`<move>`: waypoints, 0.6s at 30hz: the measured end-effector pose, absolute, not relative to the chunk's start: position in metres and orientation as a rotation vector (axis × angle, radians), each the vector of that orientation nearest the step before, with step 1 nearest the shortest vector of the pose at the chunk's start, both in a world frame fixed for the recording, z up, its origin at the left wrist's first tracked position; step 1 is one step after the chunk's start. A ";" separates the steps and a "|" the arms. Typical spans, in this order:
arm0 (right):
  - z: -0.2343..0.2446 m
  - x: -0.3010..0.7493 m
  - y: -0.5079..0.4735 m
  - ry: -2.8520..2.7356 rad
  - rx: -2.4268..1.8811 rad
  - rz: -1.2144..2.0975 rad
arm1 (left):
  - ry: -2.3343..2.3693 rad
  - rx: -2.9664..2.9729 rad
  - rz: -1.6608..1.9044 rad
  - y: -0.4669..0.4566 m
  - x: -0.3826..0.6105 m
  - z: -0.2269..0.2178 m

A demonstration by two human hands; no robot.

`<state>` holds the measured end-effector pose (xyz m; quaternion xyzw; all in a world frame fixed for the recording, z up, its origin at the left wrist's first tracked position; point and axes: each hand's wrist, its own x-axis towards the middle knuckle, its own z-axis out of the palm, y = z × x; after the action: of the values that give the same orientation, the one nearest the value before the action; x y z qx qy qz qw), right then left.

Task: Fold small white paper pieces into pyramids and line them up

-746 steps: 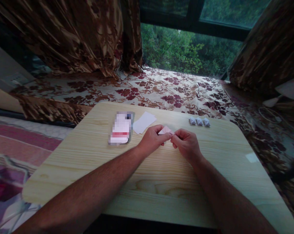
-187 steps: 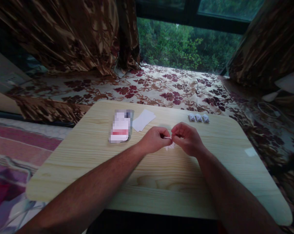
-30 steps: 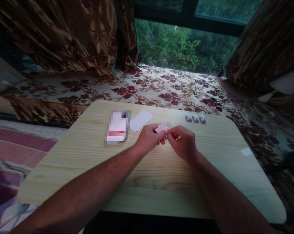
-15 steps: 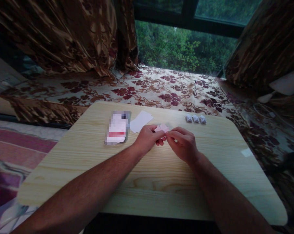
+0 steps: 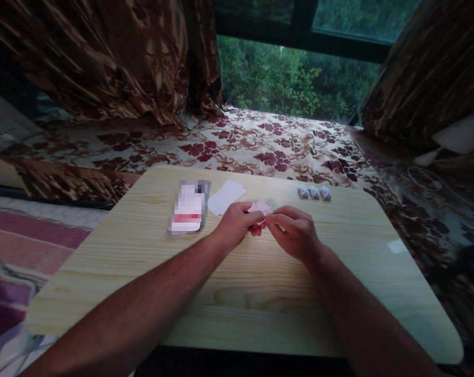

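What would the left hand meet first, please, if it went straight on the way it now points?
The left hand points up and right, holding the pink folded paper in its fingers. Just beyond, it would probably meet the right hand, which pinches the same paper.

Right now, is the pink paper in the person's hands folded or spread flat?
Folded: the pink paper is a small creased shape pinched between the left hand and right hand, unlike the flat white sheet.
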<state>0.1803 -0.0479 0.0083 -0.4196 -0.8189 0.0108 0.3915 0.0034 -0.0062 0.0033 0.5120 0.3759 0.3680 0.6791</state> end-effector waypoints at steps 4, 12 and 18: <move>0.009 0.181 -0.048 -2.097 -1.059 0.003 | 0.812 1.130 0.828 -0.005 0.003 0.001; 0.008 0.182 -0.047 -2.131 -1.070 -0.028 | 0.781 1.116 0.826 -0.005 0.003 0.002; 0.008 0.177 -0.049 -2.005 -1.026 0.120 | 0.829 1.090 0.874 -0.005 0.005 0.001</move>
<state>0.1774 -0.0490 0.0077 -0.4111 -0.8032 0.0481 0.4286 0.0048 -0.0054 0.0015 0.4872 0.3702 0.3905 0.6878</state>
